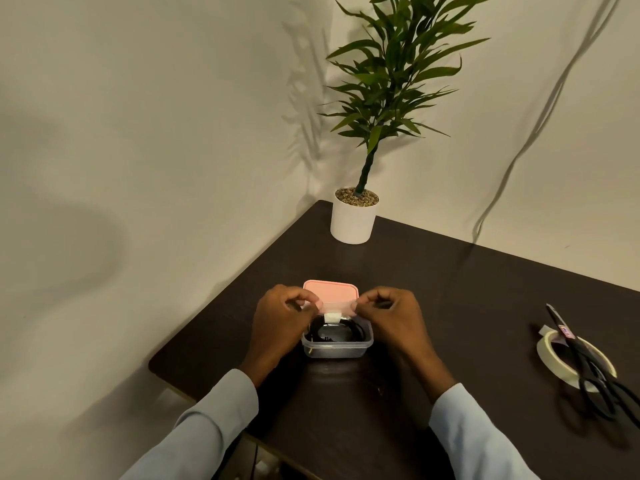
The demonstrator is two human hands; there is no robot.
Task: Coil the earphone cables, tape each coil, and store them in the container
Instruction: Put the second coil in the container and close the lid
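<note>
A dark brown wooden desk (450, 306) fills the lower right of the frame, with one green potted plant in a white pot (353, 220) at its far corner. At lower centre sits one small clear plastic container (337, 348), and inside it lies at least one black coiled earphone cable (334, 330) bound with a white tape tab (332, 318); whether more coils lie beneath I cannot tell. One pink rectangular lid (330, 292) is tilted over the container's far edge, its long axis running left to right. The left hand (280, 320) and right hand (391, 317) each pinch a near corner of that lid, grip closed on it, equally near. The lid probably needs lowering toward the viewer to close. At right, one roll of cream masking tape (554, 358) lies under one pair of black scissors (588, 368).
</note>
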